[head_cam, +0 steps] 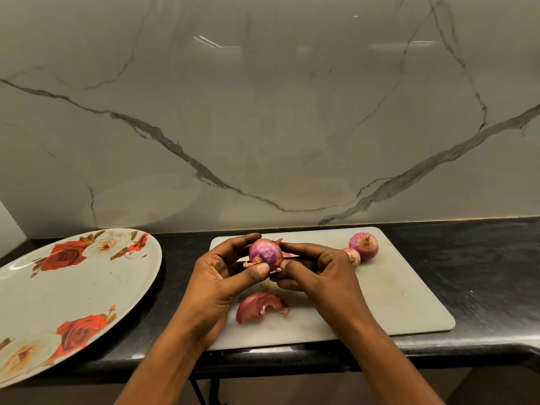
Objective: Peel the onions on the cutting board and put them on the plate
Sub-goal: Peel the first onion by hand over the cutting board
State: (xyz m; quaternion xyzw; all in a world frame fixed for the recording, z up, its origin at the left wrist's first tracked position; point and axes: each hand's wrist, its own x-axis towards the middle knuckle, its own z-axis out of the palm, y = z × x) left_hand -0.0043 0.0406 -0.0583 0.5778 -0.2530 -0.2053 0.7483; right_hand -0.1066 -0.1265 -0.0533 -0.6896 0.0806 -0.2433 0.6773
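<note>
Over the white cutting board (pixel 409 302), the left hand (pixel 216 276) cradles a red onion (pixel 264 252), its fingers (pixel 257 271) curled round the bulb. The right hand (pixel 324 273) pinches a strip of skin (pixel 292 255) at the onion's side. Glossy purple flesh shows on most of the bulb, with papery scraps clinging near its base.

A shed skin (pixel 257 308) lies on the board below the hands. Two unpeeled onions, a larger one (pixel 363 246) and a small one (pixel 353 256), sit touching each other near the far edge. The rose-patterned plate (pixel 73 287) stands to the left on the black desk (pixel 482 273) and holds no onion.

The likeliest trouble is the dry strip tearing short under a quick pull, leaving patches to pick off. The bared surface looks slick, so a hard tug could twist the bulb out of the left hand's grip and send it rolling off the front edge close by. The plate's near rim seems to reach past the desk's edge, so an onion set there might tip it.
</note>
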